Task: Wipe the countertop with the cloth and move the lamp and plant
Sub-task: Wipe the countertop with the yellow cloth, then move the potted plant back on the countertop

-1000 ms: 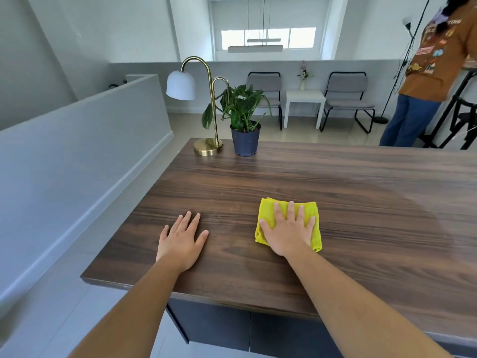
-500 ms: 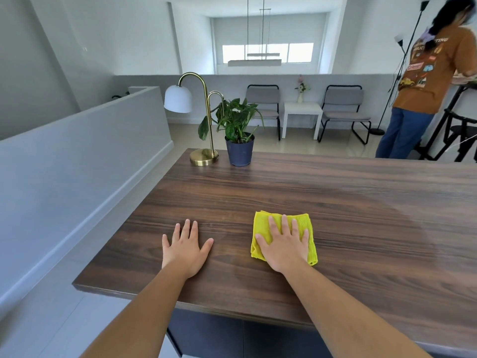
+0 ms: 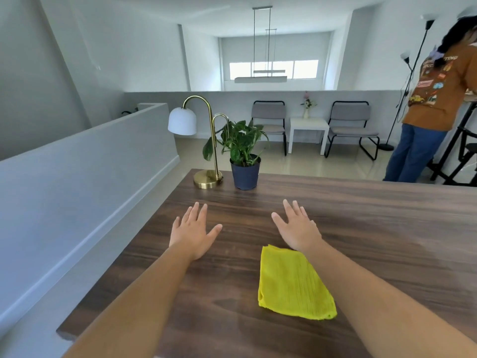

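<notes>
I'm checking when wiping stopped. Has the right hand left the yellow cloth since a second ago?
Yes. The right hand has come off the yellow cloth and moved forward, toward the potted plant; the cloth lies behind it by the wrist.

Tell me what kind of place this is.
Probably a home or small office lounge: a wood-grain countertop carrying a lamp and a potted plant, with two chairs and a white side table along the far wall.
</notes>
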`<act>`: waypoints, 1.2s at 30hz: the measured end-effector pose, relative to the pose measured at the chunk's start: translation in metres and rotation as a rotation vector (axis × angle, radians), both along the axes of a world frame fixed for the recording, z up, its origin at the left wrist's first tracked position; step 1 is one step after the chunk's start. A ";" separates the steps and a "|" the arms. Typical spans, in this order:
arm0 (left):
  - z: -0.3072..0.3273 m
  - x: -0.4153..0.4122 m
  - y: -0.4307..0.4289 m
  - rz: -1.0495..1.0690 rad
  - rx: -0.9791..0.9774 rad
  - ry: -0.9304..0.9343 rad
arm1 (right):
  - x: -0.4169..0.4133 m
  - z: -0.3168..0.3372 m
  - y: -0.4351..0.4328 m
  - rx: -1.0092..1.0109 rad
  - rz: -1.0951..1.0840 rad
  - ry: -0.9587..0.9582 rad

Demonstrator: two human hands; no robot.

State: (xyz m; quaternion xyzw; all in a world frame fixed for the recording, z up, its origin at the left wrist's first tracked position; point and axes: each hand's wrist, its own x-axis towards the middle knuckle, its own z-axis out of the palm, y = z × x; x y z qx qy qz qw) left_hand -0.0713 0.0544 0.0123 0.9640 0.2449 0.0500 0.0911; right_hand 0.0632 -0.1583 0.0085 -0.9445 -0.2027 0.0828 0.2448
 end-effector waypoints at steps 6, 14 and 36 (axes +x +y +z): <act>0.018 0.095 0.039 -0.082 -0.071 -0.078 | 0.070 0.022 0.056 0.226 0.033 0.178; -0.011 0.208 0.092 -0.096 -0.707 -0.267 | 0.147 0.000 0.115 0.611 -0.136 0.310; -0.013 0.262 0.060 -0.217 -1.268 -0.519 | 0.196 -0.017 0.101 1.052 0.071 0.505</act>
